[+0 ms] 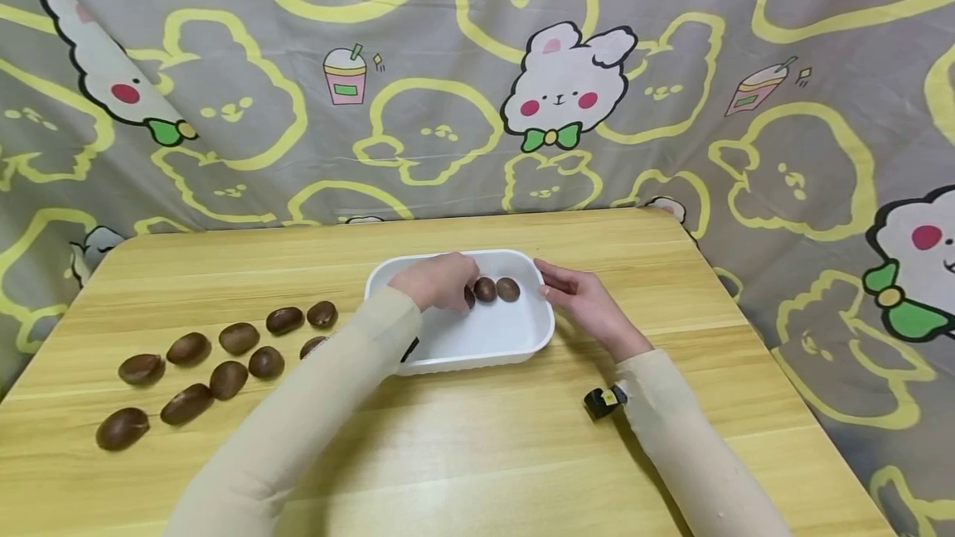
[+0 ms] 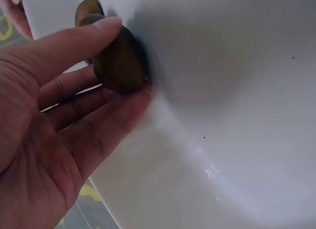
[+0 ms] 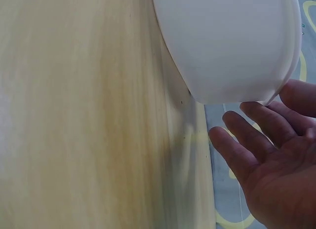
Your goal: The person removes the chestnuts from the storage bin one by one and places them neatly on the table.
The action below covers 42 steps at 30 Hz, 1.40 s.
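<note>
A white plastic tray [image 1: 462, 346] with raised sides sits on the wooden table. My left hand [image 1: 440, 280] reaches inside and pinches a brown chestnut [image 2: 121, 66] between thumb and fingers, low by the tray's wall. Two more chestnuts, one in the middle [image 1: 485, 289] and one on the right [image 1: 508, 289], lie beside it in a row. At the tray's right end, my right hand [image 1: 589, 305] holds the rim, thumb on the edge and fingers along the outer wall. In the right wrist view, some fingertips [image 3: 216, 134] stand apart from the wall.
Several chestnuts [image 1: 228, 379] lie in two loose rows on the table's left; one [image 1: 312, 345] is partly behind the left sleeve. A small black device [image 1: 603, 401] is at the right cuff. A patterned grey curtain [image 1: 448, 147] hangs behind the table [image 1: 477, 454].
</note>
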Available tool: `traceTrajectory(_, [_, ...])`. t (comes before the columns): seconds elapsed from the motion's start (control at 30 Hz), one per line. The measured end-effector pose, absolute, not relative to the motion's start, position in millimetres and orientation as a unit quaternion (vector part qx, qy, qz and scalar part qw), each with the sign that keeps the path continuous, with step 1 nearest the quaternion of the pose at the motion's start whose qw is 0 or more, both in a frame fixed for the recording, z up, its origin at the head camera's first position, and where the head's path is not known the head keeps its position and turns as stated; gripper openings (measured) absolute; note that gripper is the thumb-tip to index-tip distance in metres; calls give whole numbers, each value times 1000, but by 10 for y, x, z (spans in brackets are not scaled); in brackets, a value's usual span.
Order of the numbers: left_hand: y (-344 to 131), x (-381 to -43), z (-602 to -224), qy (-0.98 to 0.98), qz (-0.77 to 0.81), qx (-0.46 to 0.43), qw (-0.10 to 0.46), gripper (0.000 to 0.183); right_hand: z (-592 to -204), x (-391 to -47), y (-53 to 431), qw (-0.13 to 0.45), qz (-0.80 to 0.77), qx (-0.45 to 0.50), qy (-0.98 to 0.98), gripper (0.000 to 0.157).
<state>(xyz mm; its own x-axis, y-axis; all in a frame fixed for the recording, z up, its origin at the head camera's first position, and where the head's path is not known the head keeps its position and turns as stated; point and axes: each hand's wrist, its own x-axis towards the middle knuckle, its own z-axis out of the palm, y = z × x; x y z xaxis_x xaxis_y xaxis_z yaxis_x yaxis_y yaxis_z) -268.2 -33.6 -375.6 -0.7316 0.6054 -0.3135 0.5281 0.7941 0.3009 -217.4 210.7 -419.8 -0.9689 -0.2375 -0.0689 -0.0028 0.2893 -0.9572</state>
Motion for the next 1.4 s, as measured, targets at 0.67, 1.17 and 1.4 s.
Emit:
traceTrajectory(0.67, [-527,-2696,-3466,909,197,314,193,20,-4181,-2164,2127,101,-596,-78,793,48])
traceTrajectory(1.17, [-729,-2559,-3414,900,245,328,151,23,-4182,-2173,2107,104,-604,-78,786,47])
traceTrajectory(1.4, [-842,-2424,-3392,901,266,321,123,27,-4171,-2163,2115,102,-598,-81,791,48])
